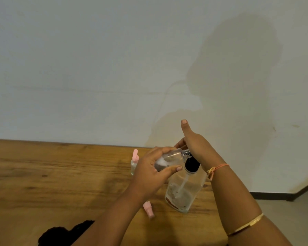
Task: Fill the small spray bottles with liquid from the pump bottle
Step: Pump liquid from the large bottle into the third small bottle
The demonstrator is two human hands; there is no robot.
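Right of centre in the lower half of the frame, your left hand (pixel 149 172) holds the small spray bottle (pixel 169 157) on its side, with the fingers (pixel 177 168) curled round its clear body. Its open neck meets the black head of the pump bottle (pixel 181 192). Your right hand (pixel 194 145) grips that head, thumb raised. The pump bottle stands on the counter (pixel 60 174); a pink cap (pixel 148 209) lies near it, lower left.

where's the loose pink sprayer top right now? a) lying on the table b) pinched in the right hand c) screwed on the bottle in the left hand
a: the pink sprayer top lies on the table, near the pump bottle.
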